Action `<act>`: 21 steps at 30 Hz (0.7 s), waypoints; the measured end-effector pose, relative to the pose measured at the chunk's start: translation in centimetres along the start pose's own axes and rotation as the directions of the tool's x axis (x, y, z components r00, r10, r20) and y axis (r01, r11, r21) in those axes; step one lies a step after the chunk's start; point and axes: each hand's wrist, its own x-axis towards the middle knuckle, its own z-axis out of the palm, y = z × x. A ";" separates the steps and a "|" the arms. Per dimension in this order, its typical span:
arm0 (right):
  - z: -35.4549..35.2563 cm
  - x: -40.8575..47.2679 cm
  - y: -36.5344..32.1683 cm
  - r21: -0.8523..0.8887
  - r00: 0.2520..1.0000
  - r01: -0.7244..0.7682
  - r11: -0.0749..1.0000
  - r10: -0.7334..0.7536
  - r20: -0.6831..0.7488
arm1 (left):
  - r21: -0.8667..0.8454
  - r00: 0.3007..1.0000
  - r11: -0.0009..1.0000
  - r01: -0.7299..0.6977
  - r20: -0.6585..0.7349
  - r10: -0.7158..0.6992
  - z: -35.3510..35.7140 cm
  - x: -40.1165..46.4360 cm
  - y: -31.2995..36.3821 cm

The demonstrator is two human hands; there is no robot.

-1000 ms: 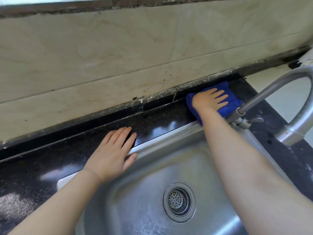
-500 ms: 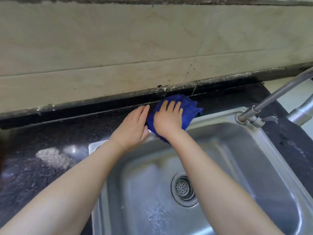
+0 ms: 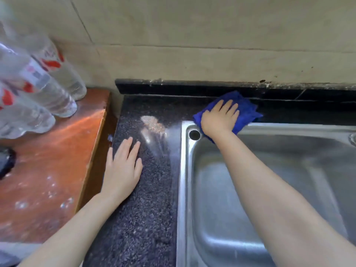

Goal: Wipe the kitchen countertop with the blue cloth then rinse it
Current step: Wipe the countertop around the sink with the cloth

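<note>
Dark speckled countertop (image 3: 146, 199) beside steel sink (image 3: 269, 189) | step: wiping, rinse not begun | right hand (image 3: 219, 118) flat, pressing blue cloth (image 3: 244, 112) under my palm | left hand (image 3: 123, 166) flat, empty | next: sweep toward my left hand.

Two bare forearms, sleeveless to the frame edge; left hand (image 3: 123, 166) and right hand (image 3: 219, 118) ungloved, ringless.

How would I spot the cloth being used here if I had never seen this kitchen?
Start at the steel sink set into the dark speckled countertop. At the sink's back left corner, by the wall, the right hand presses flat on the blue cloth, which lies partly on the rim. It is the only bright blue, soft, crumpled thing there.
</note>
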 end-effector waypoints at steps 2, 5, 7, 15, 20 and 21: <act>0.9 -2.4 -4.8 -0.034 0.975 0.221 0.975 -0.222 -0.003 | -0.035 0.999 0.999 0.023 -0.021 -0.024 0.3 -0.6 -0.1; 1.6 -4.5 -7.7 -0.108 0.859 0.512 0.852 -0.509 0.055 | -0.096 0.998 0.995 0.028 -0.060 -0.034 0.4 -0.3 -0.1; 2.1 -5.8 -7.2 -0.157 0.811 0.585 0.795 -0.578 0.095 | -0.134 0.997 0.990 0.034 -0.068 -0.043 0.5 -0.3 -0.2; 5.9 -22.1 -1.2 -0.188 0.770 0.638 0.747 -0.617 0.165 | -0.503 0.992 0.862 0.065 -0.061 -0.110 -1.1 -1.4 -0.6; 3.6 -14.3 -3.6 -0.227 0.766 0.639 0.735 -0.633 0.109 | -0.325 1.000 0.945 -0.023 -0.012 0.020 -1.5 -6.8 -1.4; 3.0 -11.2 -4.7 -0.229 0.787 0.614 0.755 -0.607 0.110 | -0.292 0.999 0.956 -0.036 -0.008 0.035 -1.4 -8.3 -1.6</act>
